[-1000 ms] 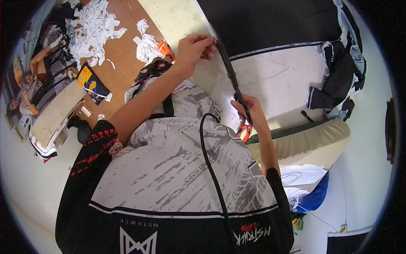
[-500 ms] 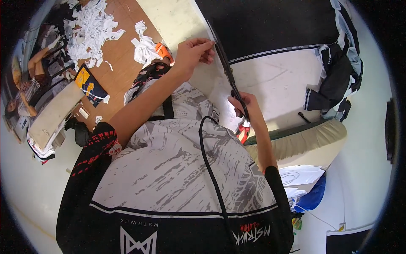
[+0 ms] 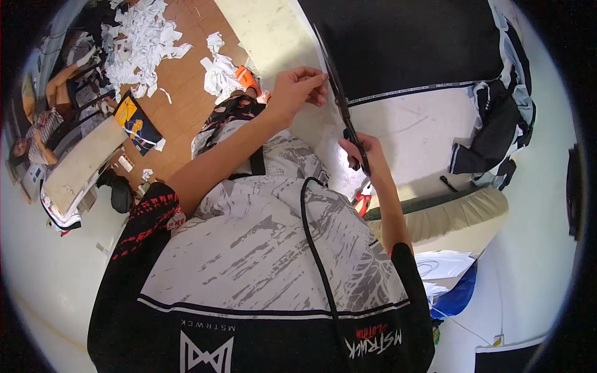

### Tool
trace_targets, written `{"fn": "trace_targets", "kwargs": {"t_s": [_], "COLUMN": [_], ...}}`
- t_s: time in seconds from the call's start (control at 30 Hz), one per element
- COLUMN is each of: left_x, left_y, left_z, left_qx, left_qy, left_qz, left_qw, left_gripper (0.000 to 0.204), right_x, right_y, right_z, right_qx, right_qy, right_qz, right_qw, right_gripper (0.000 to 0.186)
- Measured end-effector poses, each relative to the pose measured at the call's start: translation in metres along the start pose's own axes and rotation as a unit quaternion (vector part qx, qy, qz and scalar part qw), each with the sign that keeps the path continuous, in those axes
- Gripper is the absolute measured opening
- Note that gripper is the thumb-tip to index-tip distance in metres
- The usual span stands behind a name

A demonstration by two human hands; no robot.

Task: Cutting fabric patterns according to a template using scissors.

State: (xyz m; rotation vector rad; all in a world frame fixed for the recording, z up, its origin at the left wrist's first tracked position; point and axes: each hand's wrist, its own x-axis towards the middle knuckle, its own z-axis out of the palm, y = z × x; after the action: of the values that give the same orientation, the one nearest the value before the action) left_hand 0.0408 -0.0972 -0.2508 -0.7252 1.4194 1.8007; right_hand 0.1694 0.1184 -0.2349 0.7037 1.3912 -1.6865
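Observation:
A pair of long black scissors [image 3: 343,102] is in my right hand [image 3: 367,155], with my fingers through and around its handles. The blades lie along the left edge of a black cloth [image 3: 410,43], where a narrow white margin [image 3: 314,31] shows. That cloth has a printed band [image 3: 423,90] along its near edge. My left hand [image 3: 300,93] is closed, thumb and fingertips pinching the white margin just left of the blades. Whether the blades are apart is hard to make out. Red-handled pliers [image 3: 362,202] lie near my right wrist.
On the pale table [image 3: 404,133], a heap of black and grey garments [image 3: 491,133] sits at the right, near a small black object [image 3: 448,183]. A cushioned seat [image 3: 460,217] stands nearer. White scraps [image 3: 140,50] cover the brown floor at far left; another person [image 3: 46,133] sits beyond.
The whole view has shifted slightly, moving the scene right and down. Both hands and the scissors keep nearly the same place against the cloth.

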Motion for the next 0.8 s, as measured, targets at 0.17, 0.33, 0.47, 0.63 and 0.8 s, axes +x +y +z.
{"fn": "trace_targets", "kwargs": {"t_s": [0.17,0.33,0.47,0.63,0.8], "left_x": [-0.002,-0.002,0.0,-0.003,-0.004], "left_y": [0.001,0.0,-0.004,-0.004,-0.001], "left_z": [0.002,0.005,0.002,0.007,0.003], "left_qx": [0.009,0.008,0.01,0.019,0.033], "left_qy": [-0.008,-0.009,-0.005,-0.015,-0.018], "left_qz": [-0.001,-0.002,-0.014,-0.014,-0.012], "left_qw": [1.0,1.0,1.0,1.0,0.999], "left_gripper": [0.02,0.021,0.021,0.021,0.021], "right_x": [0.006,0.01,0.014,0.026,0.027], "right_y": [-0.023,-0.02,-0.031,-0.04,-0.041], "right_z": [0.003,-0.002,-0.001,-0.003,-0.002], "right_qx": [-0.004,-0.053,-0.009,-0.018,-0.034], "right_qy": [0.006,0.021,-0.008,-0.011,0.008], "right_qz": [0.02,0.061,0.001,0.002,0.0], "right_qw": [1.0,0.996,1.0,1.0,0.999], "right_gripper": [0.036,0.034,0.034,0.035,0.035]}}
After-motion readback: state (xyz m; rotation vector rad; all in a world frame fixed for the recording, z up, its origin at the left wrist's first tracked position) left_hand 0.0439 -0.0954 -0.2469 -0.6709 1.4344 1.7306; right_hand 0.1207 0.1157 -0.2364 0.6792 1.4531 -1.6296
